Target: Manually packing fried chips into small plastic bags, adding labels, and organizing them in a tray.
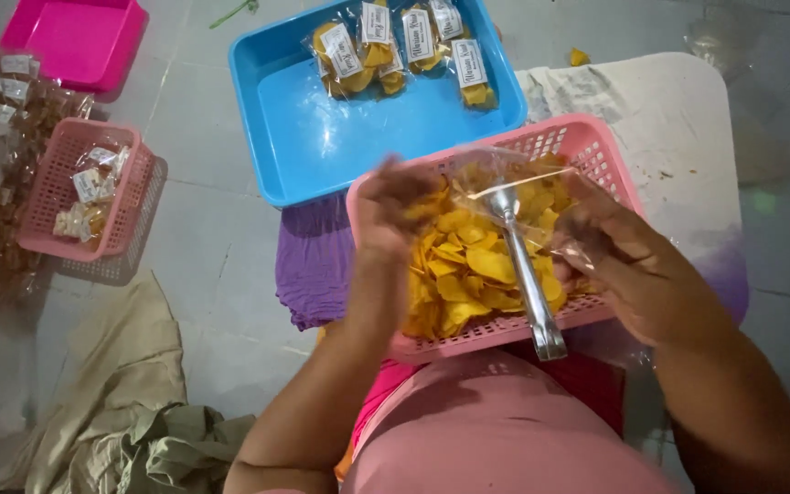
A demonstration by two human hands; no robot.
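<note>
Clear plastic bag (514, 197): held open above the pink basket (596, 146), between both hands. Left hand (395, 206): fingers curled closed on the bag's left edge, over the chips. Right hand (628, 261): fingers pinched on the bag's right edge, just beside the basket's right wall. Yellow chips (473, 270): loose heap filling the basket, which rests on the person's lap. Metal tongs (523, 265): lying on the heap, handle end hanging over the near rim, touched by neither hand. Step in hand, by judgement: the bag's mouth is being spread before filling; the next move would call for one hand to keep the mouth wide while the other is freed to take up the tongs or the chips. Blue tray (322, 137): on the floor just beyond the basket, holding several filled, labelled packets (395, 46) along its far side. Small pink basket (130, 197): well to the left, with a few small packets inside. Bright pink tray (75, 37): far left corner, cut off by the frame. Purple cloth (313, 261), beige cloth (130, 402) and white cloth (669, 119): about the floor. Hard to make out: whether the bag holds anything yet, since motion blurs it; the dark packets at the far left edge; the left fingertips, blurred.
</note>
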